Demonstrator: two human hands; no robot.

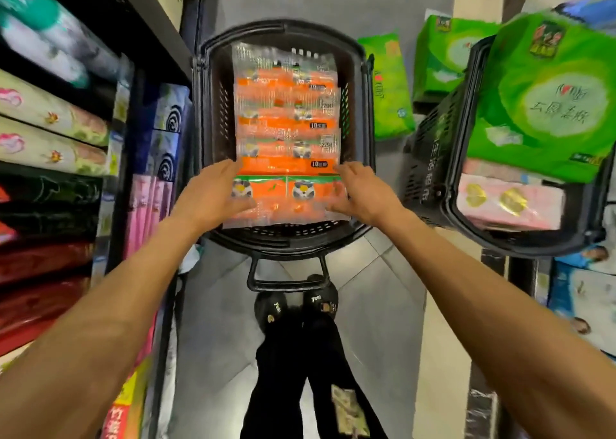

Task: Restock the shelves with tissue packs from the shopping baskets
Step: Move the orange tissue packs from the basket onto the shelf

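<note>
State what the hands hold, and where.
The left hand and right hand grip the nearest orange tissue pack by its left and right ends, in the basket.

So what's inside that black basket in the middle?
Orange tissue packs fill the basket; the left hand and right hand grip the nearest pack. Anything beneath them is covered.
</note>
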